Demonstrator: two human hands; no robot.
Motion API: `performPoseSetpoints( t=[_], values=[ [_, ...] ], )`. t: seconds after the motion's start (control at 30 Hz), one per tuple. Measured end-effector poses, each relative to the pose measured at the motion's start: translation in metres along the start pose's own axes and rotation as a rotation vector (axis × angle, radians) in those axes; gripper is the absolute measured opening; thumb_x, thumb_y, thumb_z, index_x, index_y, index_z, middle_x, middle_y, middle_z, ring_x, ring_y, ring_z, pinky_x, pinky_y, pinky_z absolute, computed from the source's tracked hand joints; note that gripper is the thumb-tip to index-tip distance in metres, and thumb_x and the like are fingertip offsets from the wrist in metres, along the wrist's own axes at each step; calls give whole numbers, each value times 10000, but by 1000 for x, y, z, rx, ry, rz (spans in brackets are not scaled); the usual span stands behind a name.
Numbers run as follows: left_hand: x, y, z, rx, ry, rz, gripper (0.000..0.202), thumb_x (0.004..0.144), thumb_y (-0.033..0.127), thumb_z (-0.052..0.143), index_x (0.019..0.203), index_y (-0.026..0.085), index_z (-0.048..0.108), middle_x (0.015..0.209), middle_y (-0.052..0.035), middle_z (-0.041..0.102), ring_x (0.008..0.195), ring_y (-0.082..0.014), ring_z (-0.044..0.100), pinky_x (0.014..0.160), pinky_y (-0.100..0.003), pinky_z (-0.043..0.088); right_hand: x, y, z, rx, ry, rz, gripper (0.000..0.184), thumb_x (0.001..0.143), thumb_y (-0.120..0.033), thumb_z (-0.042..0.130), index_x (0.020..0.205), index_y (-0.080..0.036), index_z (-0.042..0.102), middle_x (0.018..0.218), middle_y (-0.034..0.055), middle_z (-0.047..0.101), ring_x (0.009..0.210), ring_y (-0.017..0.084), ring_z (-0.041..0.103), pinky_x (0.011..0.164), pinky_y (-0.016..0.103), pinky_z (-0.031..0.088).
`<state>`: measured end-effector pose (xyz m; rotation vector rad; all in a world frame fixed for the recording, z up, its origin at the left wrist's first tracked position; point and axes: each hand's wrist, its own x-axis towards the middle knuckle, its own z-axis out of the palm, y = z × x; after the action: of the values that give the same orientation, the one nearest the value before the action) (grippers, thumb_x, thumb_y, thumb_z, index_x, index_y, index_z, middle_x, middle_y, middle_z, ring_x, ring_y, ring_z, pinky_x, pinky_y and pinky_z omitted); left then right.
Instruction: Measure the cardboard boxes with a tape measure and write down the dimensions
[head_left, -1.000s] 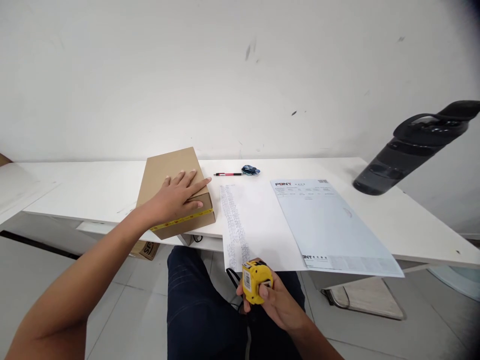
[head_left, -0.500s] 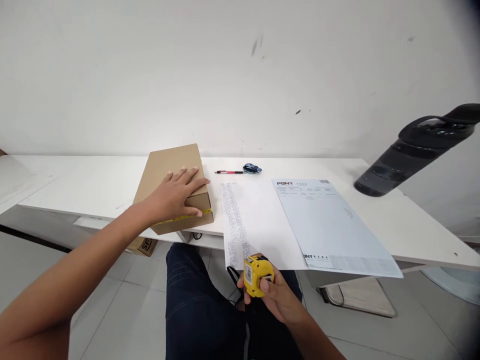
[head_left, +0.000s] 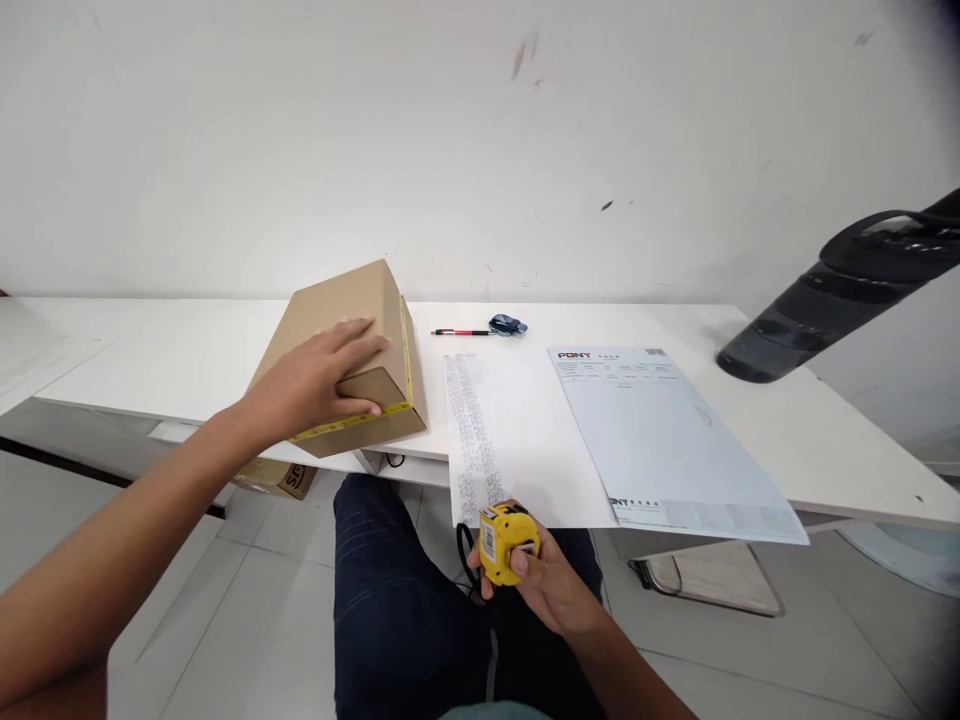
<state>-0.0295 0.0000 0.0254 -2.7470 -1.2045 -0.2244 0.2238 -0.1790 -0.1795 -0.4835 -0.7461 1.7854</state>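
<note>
A brown cardboard box (head_left: 341,295) with a yellow strip (head_left: 360,422) along its front and right side sits on the white table. My left hand (head_left: 322,372) lies over its top, fingers stretched out and thumb down at the front edge. In my right hand (head_left: 544,580) is a yellow tape measure (head_left: 506,543) with a barcode label, held above my lap. Its blade does not show. A dark strap (head_left: 465,555) hangs beside it. Just beyond my right hand, a white sheet with a printed pattern (head_left: 472,440) overhangs the table's front edge.
A pale blue printed pad (head_left: 667,440) lies at right, overhanging the edge. A red and black pen (head_left: 461,332) and a small dark blue bundle (head_left: 508,325) lie near the wall. A dark bottle (head_left: 817,300) stands at the far right. Another carton (head_left: 277,477) is below the table.
The box has turned and tilted slightly, showing more of its right side. My left hand has slid left across its top. The tape measure stays in my right hand.
</note>
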Motion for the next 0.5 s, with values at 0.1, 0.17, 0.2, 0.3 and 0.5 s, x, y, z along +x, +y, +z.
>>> performPoseSetpoints(
  t=[0.1,0.17,0.2,0.3,0.5],
  values=[
    [-19,-14,-5,-176,215,-159,764,788,639,729,1443,350,463,1625,-35,389,1379,-332,524,1087,-490,508,-2,0,-5,10,2,-9,490,775,-455,857,1118,-242,579,836,40,727,683,159,678,635,310,596],
    [-34,-25,1,-263,399,-230,812,757,675,747,1442,365,440,1594,-16,426,1377,-315,523,1112,-480,499,-3,0,-7,14,7,-25,479,793,-446,845,1131,-245,573,864,44,736,681,152,681,638,304,598],
    [-41,-31,7,-289,501,-245,843,734,681,768,1439,364,432,1571,-17,447,1383,-309,514,1127,-474,490,-3,0,-8,11,10,-31,472,802,-445,838,1135,-244,569,879,49,743,681,151,687,641,301,598],
    [-62,-41,34,-299,739,-300,885,721,679,786,1443,340,403,1525,-37,451,1393,-313,488,1146,-495,472,-1,-3,-7,-17,24,-20,479,802,-451,835,1126,-238,553,903,61,752,664,149,691,631,295,598],
    [-78,-26,88,-290,815,-405,834,863,633,677,1512,331,248,1545,-90,363,1395,-322,460,1123,-553,464,12,-24,7,-147,-12,81,544,763,-477,858,1091,-254,485,893,37,719,673,175,713,571,294,591]
  ],
)
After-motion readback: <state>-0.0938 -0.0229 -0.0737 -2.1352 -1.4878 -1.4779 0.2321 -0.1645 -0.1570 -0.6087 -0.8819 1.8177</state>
